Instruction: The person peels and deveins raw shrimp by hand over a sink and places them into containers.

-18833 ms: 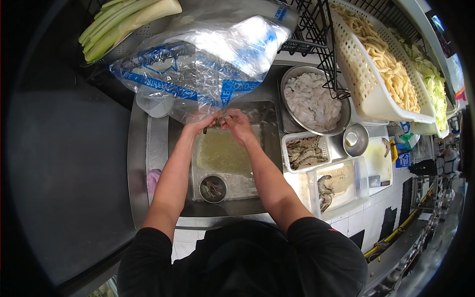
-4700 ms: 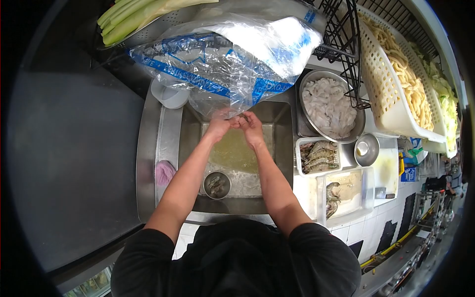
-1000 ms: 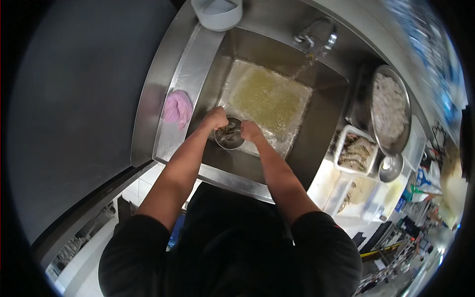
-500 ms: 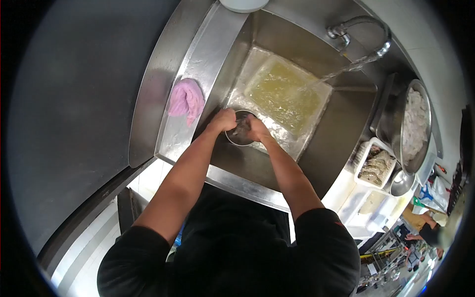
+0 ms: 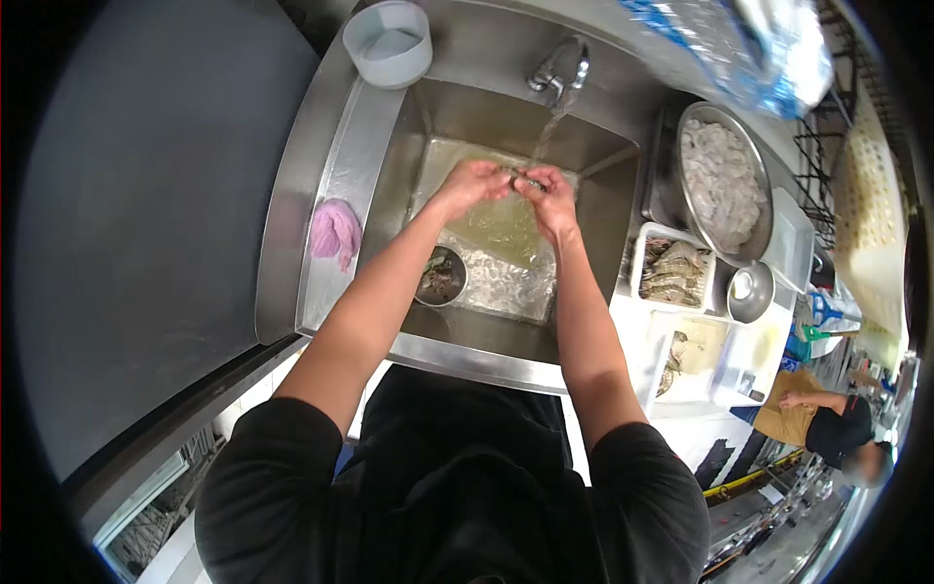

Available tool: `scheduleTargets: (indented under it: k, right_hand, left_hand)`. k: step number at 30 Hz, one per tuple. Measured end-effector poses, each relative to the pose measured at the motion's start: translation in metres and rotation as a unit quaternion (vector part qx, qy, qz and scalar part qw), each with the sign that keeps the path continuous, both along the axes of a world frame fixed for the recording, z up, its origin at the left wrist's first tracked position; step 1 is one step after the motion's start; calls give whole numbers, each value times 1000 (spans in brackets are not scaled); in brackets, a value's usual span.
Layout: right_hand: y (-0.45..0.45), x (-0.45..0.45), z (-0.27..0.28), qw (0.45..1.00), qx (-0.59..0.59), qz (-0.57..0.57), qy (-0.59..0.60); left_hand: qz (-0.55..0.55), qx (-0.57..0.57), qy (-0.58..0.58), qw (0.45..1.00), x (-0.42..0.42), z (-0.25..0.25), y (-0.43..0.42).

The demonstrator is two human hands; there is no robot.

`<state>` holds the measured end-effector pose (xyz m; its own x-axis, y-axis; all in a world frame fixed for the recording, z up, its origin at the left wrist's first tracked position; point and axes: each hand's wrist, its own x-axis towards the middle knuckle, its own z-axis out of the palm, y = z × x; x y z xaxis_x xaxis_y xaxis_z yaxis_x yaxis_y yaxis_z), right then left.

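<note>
Over the sink, my left hand and my right hand come together with pinched fingers. Between their fingertips is a small dark shrimp, mostly covered by the fingers. Below them, yellow-green water spreads over the sink bottom. A round metal bowl with dark scraps in it stands in the sink, partly behind my left forearm. Just beyond my hands, water runs from the faucet.
On the right stand a large metal bowl of peeled shrimp, a white basket of unpeeled shrimp, a small metal bowl and a clear container. A pink cloth and white tub lie left. Another person is far right.
Both hands have left the metal bowl and moved up and right, with the shrimp now between the fingertips. The view has shifted, showing more of the right side.
</note>
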<state>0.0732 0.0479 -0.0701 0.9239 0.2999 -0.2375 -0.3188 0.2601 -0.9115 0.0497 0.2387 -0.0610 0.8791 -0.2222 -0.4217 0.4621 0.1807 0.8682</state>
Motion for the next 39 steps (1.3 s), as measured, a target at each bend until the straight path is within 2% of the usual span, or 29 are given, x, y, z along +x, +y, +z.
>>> scheduleTargets:
  k: [1,2,3,4,6,7,8,9,11,12,13,16,20,22,24,25,31,33,39]
  right_hand:
    - [-5,15,6,994,-98,1,-51]
    - [-10,30,10,989,-122,2,-79]
    - [-13,35,19,989,-120,-4,-86]
    - [-15,43,30,977,-168,5,-134]
    - [-22,57,56,946,-259,53,-186]
    - [-26,60,63,945,-258,39,-197]
    - [-29,60,68,931,-289,43,-218]
    - [-30,60,72,916,-319,49,-236]
    - [-29,55,87,917,-315,38,-243]
    - [-29,53,87,918,-310,37,-243]
    - [-27,51,83,918,-309,34,-245]
    - [-19,46,76,968,-183,0,-169]
    - [-9,35,80,961,-205,-24,-186]
    - [-1,31,77,969,-180,-65,-155]
    - [7,31,69,972,-172,-80,-142]
    - [10,32,64,973,-165,-94,-128]
    - [19,31,52,986,-87,-116,-76]
    - [19,29,50,987,-84,-125,-60]
    - [21,28,42,987,-46,-148,-39]
  left_hand:
    - [53,23,-55,997,15,13,-6]
    - [48,25,-62,997,28,26,-8]
    - [16,68,-82,994,43,37,-10]
    - [-16,111,-106,988,57,49,-14]
    - [-19,159,-139,977,69,68,-20]
    - [-15,204,-155,966,72,75,-22]
    - [0,133,-103,986,75,81,-26]
    - [-7,134,-114,984,76,84,-27]
    - [-44,136,-167,975,79,78,-25]
    - [-61,199,-190,959,80,80,-24]
    - [-63,200,-193,959,80,81,-25]
    - [-26,170,-182,968,71,85,-28]
    - [29,167,-190,967,57,87,-32]
    - [49,172,-193,965,56,86,-34]
    - [78,90,-161,980,56,80,-37]
    - [79,90,-160,980,56,75,-35]
    - [88,170,-149,970,51,83,-39]
    - [85,260,-179,945,52,77,-39]
    - [87,298,-177,934,52,74,-42]
